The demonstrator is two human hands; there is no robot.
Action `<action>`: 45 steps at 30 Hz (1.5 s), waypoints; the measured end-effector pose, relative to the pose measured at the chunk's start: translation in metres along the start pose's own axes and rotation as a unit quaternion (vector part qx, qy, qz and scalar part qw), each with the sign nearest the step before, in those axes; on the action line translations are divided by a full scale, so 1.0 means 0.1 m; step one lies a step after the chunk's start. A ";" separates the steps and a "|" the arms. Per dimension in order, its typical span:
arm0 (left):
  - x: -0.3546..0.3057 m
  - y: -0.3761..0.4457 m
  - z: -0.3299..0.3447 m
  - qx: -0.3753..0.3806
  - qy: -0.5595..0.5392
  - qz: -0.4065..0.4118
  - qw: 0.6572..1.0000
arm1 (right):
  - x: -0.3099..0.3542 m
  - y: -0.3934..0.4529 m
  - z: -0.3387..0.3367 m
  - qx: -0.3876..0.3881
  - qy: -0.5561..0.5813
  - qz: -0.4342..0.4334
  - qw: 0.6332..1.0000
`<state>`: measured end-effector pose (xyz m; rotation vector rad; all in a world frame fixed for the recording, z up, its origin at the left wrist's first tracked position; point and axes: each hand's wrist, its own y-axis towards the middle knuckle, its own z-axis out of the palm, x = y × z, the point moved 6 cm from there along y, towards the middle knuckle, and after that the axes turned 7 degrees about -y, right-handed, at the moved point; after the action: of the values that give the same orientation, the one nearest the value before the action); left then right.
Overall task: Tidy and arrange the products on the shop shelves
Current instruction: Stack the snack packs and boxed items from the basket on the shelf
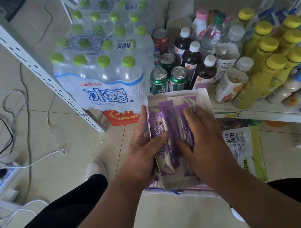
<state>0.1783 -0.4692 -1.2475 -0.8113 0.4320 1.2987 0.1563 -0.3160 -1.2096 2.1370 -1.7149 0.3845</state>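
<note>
Purple sachets [170, 130] lay in white box [203, 94], held low before shelf [266, 113]. Left hand [144, 151] gripped box side, thumb on sachet. Right hand [201, 135] pressed flat on sachets, fingers straight. Sachets mostly aligned; box not yet shelved. Bottles [269, 64], cans [167, 76] on shelf looked loosely grouped. Green bag [246, 149] on floor.

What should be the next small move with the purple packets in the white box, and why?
Probably slide the long purple snack packets straight against the left wall of the open white cardboard box. The right hand lies flat on them, the left hand grips the box side, and bare space shows at the far end.
</note>
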 end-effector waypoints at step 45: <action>-0.02 0.03 0.02 -0.008 -0.016 -0.022 1.000 | 0.03 0.01 -0.08 0.014 0.039 0.012 0.999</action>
<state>0.1751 -0.4684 -1.2454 -0.8077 0.3771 1.2740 0.1558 -0.3159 -1.2013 2.0944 -1.7029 0.4946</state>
